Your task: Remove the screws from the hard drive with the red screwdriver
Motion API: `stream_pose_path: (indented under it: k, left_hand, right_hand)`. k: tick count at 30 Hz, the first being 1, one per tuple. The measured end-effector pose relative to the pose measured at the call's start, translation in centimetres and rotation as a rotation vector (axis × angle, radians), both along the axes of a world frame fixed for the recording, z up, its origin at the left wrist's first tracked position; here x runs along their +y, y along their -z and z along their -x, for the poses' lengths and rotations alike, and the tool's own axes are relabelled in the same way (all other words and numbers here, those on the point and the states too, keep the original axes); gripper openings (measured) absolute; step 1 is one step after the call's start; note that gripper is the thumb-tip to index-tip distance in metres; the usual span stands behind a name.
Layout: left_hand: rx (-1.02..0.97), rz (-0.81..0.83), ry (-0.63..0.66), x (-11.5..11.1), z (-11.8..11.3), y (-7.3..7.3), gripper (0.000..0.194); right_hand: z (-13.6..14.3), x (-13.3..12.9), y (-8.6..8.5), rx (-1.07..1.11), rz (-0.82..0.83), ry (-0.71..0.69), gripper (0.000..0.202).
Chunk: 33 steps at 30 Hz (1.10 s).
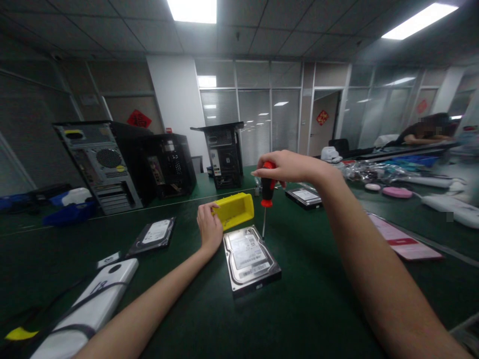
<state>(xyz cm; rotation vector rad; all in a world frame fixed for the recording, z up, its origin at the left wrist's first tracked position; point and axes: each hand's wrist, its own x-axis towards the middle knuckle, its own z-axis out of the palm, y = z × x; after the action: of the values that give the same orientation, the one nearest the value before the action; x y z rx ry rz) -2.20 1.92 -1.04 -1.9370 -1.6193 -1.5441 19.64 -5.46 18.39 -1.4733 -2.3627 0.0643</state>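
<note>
apparently rigid, fairly dense hard drive (250, 257) flat on worktop (307, 309); best gripped by side edges (smooth metal, may slip). right hand (286, 167) closed round screwdriver (268, 187); left hand (209, 227), fingers partly curled, at yellow tray (245, 204)'s edge.

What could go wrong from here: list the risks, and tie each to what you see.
The screwdriver in the right hand has its tip at the hard drive's edge; it could slip and scratch the casing.

Neither hand seems to grip the drive, so it might slide on the green table if pushed.

The yellow tray at the left hand looks tilted; any small parts inside could spill.
</note>
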Motion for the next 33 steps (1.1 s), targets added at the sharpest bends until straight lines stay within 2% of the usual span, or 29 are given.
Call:
stream_pose_path:
  k: [8,11,15,20,23,33]
  left_hand:
    - [-0.061,0.077,-0.082,0.3,0.8,0.0,0.033]
    - [-0.004,0.115,0.038,0.0,0.4,-0.1,0.034]
    - [0.101,0.229,0.249,0.6,-0.2,0.2,0.025]
    - [0.088,0.421,0.277,2.4,0.4,1.4,0.027]
    - [0.113,0.472,0.302,3.0,0.6,1.8,0.034]
    - [0.202,0.537,0.327,2.6,0.2,1.5,0.042]
  right_hand:
    - [-0.1,0.3,0.1,0.004,-0.007,-0.021,0.043]
    - [-0.2,0.3,0.1,0.006,-0.02,-0.019,0.044]
    - [-0.1,0.4,0.1,0.008,-0.028,-0.016,0.043]
    - [-0.1,0.4,0.1,0.006,-0.015,-0.012,0.038]
    - [-0.1,0.4,0.1,0.004,-0.014,-0.009,0.039]
    - [-0.2,0.6,0.2,0.016,-0.01,-0.025,0.041]
